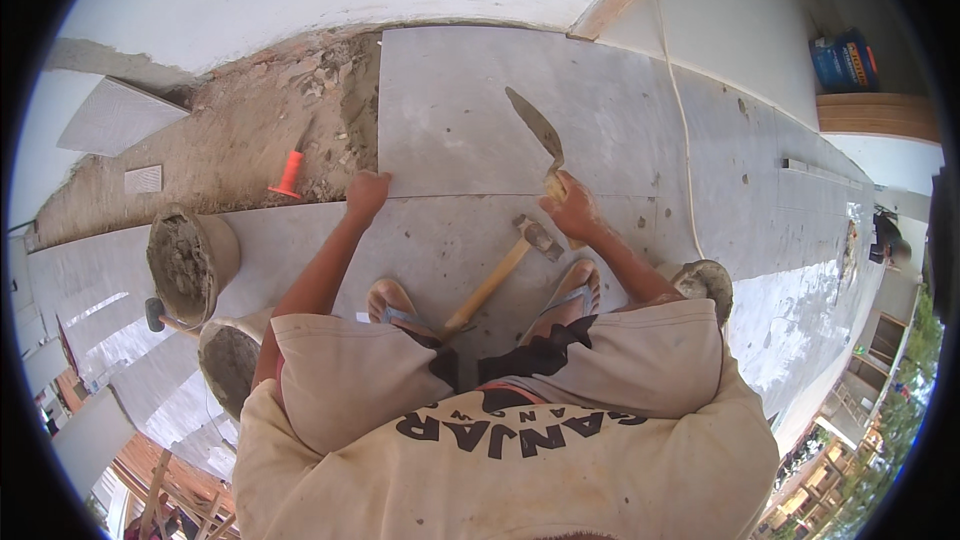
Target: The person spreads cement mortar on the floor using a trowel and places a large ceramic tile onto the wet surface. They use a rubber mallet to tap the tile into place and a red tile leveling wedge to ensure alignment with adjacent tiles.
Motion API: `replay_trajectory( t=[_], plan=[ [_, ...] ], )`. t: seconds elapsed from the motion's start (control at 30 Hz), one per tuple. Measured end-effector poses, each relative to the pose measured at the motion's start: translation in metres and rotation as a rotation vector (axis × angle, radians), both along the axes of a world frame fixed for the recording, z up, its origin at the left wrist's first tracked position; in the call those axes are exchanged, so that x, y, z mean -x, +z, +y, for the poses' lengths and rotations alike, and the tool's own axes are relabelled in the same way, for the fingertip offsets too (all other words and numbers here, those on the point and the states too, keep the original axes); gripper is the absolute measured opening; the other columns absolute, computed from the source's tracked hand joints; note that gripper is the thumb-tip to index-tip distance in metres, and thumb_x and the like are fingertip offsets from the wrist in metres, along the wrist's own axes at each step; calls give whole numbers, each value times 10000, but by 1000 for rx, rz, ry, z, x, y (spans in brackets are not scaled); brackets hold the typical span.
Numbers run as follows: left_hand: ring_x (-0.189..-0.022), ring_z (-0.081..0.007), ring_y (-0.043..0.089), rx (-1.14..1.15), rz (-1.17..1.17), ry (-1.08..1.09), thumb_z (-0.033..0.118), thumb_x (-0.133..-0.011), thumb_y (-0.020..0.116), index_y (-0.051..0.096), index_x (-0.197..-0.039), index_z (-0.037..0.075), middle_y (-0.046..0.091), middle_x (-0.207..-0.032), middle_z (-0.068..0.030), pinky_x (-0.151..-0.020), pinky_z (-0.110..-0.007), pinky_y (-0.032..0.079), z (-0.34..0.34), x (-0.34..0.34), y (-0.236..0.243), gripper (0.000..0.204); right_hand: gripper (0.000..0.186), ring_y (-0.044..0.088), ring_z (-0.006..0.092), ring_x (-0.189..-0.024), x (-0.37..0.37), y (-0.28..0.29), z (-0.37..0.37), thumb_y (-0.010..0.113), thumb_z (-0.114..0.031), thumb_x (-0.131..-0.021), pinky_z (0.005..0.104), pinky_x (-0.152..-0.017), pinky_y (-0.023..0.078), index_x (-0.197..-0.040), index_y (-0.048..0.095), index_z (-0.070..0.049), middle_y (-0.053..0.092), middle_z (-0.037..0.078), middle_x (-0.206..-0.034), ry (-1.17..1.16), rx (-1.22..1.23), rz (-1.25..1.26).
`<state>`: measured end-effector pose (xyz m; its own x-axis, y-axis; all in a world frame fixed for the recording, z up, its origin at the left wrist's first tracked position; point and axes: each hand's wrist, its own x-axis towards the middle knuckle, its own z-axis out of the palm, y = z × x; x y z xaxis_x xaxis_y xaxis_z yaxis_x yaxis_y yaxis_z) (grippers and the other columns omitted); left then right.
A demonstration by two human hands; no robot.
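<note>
My left hand point(367, 194) is closed at the near left corner of a large grey floor tile point(450, 110), its fingers curled at the tile's edge. In my right hand point(572, 208) is a trowel, gripped by its wooden handle; its mortar-smeared blade point(537, 123) points away over the tile. A hammer point(497, 280) with a wooden handle lies between my sandalled feet, its head close to my right hand. Beyond my left hand, a tool with an orange-red handle point(289, 175) rests on the bare dirt.
Mortar buckets point(225, 255) stand at the left, with a black-headed mallet point(155, 315) beside them. Another bucket point(708, 285) is by my right knee. A pale cord point(682, 120) crosses the tiles. A loose tile point(120, 115) leans at the far left wall. A blue bucket point(843, 62) stands far right.
</note>
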<state>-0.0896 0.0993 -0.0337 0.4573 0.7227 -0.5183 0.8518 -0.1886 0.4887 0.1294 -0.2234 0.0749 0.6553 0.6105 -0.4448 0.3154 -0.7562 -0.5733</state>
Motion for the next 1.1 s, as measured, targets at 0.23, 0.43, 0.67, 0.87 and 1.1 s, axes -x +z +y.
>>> replay_trajectory(
  t=[0.23,0.43,0.67,0.87,1.1],
  plan=[
    [-989,-314,639,238,-1,350,363,-836,666,658,-1006,-88,672,-1030,-234,-848,-408,469,-9,-17,12,482,737,554,378,-1200,-1,-12,-27,673,-360,-792,421,-1018,425,-1354,464,69,574,273,-1277,-134,-28,-29],
    [-1137,-269,545,294,-129,463,358,-826,674,622,-1080,-91,610,-1198,-218,-946,-411,415,4,-3,-30,518,698,662,244,-772,-1,-32,-50,704,-299,-791,372,-743,515,-1350,474,51,673,185,-946,-305,-27,-26],
    [-1038,-231,495,452,-225,426,253,-769,645,634,-1062,-18,587,-1110,-109,-947,-382,375,0,-4,-8,400,342,594,135,-576,5,-54,-92,684,-191,-818,293,-551,488,-1088,594,0,625,62,-730,-677,-138,60],
    [-905,-187,436,445,-167,486,211,-707,620,599,-892,41,531,-917,-49,-876,-380,366,4,-2,-2,252,229,563,122,-550,10,-51,-104,663,-154,-818,282,-521,467,-993,594,-24,584,45,-679,-851,-212,119],
    [-782,-148,380,517,-208,475,213,-719,618,576,-750,128,456,-788,2,-779,-333,360,14,11,-16,100,196,558,128,-562,8,-41,-104,645,-122,-815,288,-537,469,-972,577,-28,578,38,-687,-980,-239,115]
  ],
)
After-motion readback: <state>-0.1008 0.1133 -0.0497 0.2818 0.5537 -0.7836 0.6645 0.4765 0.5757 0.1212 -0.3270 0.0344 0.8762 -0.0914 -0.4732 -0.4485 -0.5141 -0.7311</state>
